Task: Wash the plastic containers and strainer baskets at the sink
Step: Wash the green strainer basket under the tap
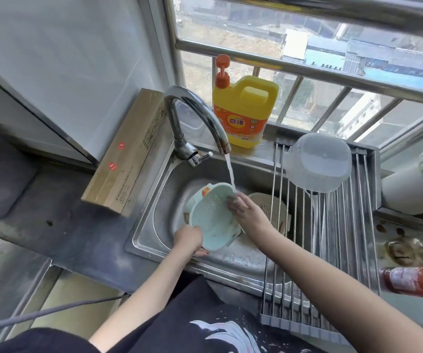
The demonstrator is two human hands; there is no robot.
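Hands flank your tilted pale-green plastic strainer basket (211, 220): left hand (188, 238) grips its near rim, right hand (241, 207) rubs the far edge under the tap's stream (231, 174).

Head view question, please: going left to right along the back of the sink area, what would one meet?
Cardboard box → faucet → yellow detergent bottle → upturned clear plastic container on the drying rack → white pipe.
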